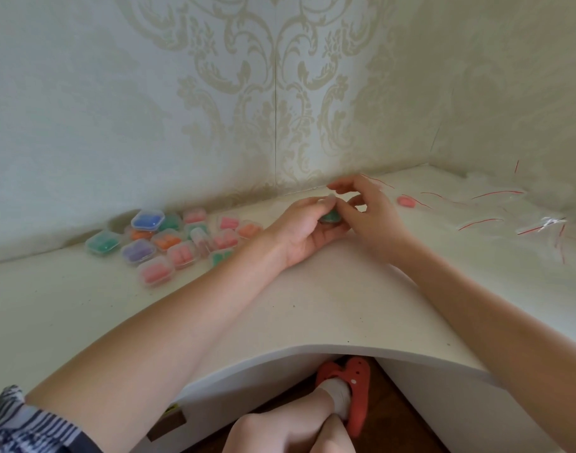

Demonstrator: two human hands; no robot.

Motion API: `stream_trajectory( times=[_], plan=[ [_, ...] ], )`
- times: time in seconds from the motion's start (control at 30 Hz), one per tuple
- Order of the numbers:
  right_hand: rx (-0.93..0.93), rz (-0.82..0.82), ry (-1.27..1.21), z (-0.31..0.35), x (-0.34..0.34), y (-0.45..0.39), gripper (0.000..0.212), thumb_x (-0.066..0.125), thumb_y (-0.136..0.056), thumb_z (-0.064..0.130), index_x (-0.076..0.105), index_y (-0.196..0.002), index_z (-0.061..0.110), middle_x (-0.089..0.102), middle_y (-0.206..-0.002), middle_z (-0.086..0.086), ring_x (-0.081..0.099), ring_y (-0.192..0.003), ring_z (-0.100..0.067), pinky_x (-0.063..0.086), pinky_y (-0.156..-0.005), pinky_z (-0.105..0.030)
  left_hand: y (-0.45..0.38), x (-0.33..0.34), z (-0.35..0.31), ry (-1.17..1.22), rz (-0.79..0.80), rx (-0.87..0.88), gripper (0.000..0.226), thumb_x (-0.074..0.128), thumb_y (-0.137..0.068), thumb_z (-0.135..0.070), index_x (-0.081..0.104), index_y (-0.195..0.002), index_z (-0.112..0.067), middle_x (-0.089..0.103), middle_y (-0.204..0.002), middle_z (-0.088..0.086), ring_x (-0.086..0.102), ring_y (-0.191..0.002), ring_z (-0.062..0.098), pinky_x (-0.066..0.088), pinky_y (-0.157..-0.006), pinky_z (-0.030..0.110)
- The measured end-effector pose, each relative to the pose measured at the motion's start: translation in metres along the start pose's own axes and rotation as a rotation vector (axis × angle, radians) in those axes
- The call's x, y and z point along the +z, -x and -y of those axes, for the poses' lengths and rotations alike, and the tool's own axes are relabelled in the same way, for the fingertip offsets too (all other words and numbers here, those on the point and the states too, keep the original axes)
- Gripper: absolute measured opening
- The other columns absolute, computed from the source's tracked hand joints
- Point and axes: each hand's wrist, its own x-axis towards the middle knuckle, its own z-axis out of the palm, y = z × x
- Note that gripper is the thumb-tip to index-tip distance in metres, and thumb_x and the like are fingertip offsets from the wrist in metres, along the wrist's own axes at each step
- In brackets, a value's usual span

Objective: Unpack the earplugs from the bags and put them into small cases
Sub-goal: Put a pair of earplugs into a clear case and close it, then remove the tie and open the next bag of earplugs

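Held case: a small clear case with green earplugs sits between the fingertips of both hands, above the white table, near the wall.
Filled cases: a cluster of small clear cases lies on the table to the left, touching and partly overlapping; each holds earplugs in green, orange, pink, purple or blue.
Loose earplug: a pink piece lies just right of the hands.
Bags: clear bags with red strips, scattered flat at the right.
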Motion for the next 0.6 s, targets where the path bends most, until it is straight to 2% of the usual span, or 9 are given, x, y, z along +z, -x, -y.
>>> stream_trajectory(
  times=[0.07,0.1,0.2,0.27,0.33,0.43,0.53,0.6],
  plan=[
    [0.022,0.018,-0.042,0.001,0.002,0.001,0.024,0.053,-0.092,0.012,0.058,-0.110,0.027,0.059,-0.110,0.007,0.057,-0.084,-0.006,0.047,-0.065,-0.008,0.004,0.003,0.000,-0.055,0.017,0.020,0.026,0.035,-0.103,-0.011,0.058,-0.098,0.001,0.070,-0.093,0.012,0.070,-0.082,0.017,0.057,-0.080,0.028],
    [0.028,0.026,-0.067,0.002,0.002,0.001,0.025,0.053,-0.093,0.011,0.057,-0.112,0.027,0.059,-0.109,0.007,0.057,-0.085,-0.007,0.048,-0.066,-0.010,0.005,0.005,-0.001,-0.072,0.029,0.029,0.026,0.035,-0.103,-0.011,0.058,-0.099,-0.001,0.071,-0.090,0.009,0.070,-0.079,0.015,0.057,-0.078,0.027],
    [0.053,0.019,-0.146,0.004,-0.002,-0.001,0.023,0.054,-0.094,0.017,0.053,-0.114,0.027,0.060,-0.108,0.007,0.059,-0.086,-0.006,0.049,-0.070,-0.016,0.002,0.008,-0.009,-0.211,-0.058,0.111,0.021,0.043,-0.101,-0.015,0.043,-0.117,-0.002,0.065,-0.100,0.011,0.069,-0.083,0.018,0.059,-0.076,0.030],
    [0.103,-0.028,-0.204,0.002,-0.007,-0.004,0.019,0.051,-0.096,0.019,0.052,-0.112,0.028,0.060,-0.112,0.001,0.060,-0.085,-0.007,0.046,-0.071,-0.019,0.000,0.005,-0.025,-0.393,-0.170,0.236,0.016,0.045,-0.100,-0.021,0.032,-0.104,-0.013,0.063,-0.101,0.009,0.066,-0.082,0.016,0.056,-0.070,0.026],
    [0.158,-0.097,-0.219,-0.001,-0.013,-0.006,0.017,0.048,-0.097,0.018,0.053,-0.111,0.025,0.060,-0.111,-0.003,0.059,-0.080,-0.006,0.045,-0.070,-0.018,0.004,-0.005,-0.049,-0.679,-0.257,0.417,0.018,0.044,-0.100,-0.022,0.028,-0.094,-0.018,0.060,-0.098,0.004,0.062,-0.080,0.013,0.053,-0.066,0.022],
    [0.195,-0.157,-0.148,-0.007,-0.017,-0.007,0.017,0.046,-0.097,0.015,0.056,-0.111,0.020,0.059,-0.106,-0.002,0.057,-0.076,-0.005,0.043,-0.068,-0.015,0.008,-0.037,-0.079,-1.079,-0.392,0.563,0.014,0.053,-0.096,-0.022,0.041,-0.094,-0.016,0.052,-0.090,-0.001,0.060,-0.082,0.020,0.051,-0.071,0.033],
    [0.200,-0.156,-0.094,-0.012,-0.017,-0.009,0.015,0.047,-0.097,0.015,0.057,-0.106,0.021,0.059,-0.105,0.000,0.056,-0.076,-0.007,0.042,-0.067,-0.017,0.011,-0.071,-0.086,-1.459,-0.465,0.460,0.008,0.059,-0.092,-0.022,0.059,-0.094,-0.015,0.061,-0.090,0.005,0.057,-0.084,0.023,0.043,-0.073,0.031],
    [0.187,-0.147,-0.066,-0.014,-0.017,-0.010,0.014,0.048,-0.096,0.015,0.057,-0.103,0.022,0.060,-0.106,-0.001,0.057,-0.078,-0.010,0.042,-0.067,-0.020,0.013,-0.082,-0.083,-1.694,-0.465,0.378,0.013,0.056,-0.092,-0.020,0.066,-0.091,-0.011,0.066,-0.094,0.012,0.059,-0.090,0.030,0.045,-0.077,0.033]
  ],
)
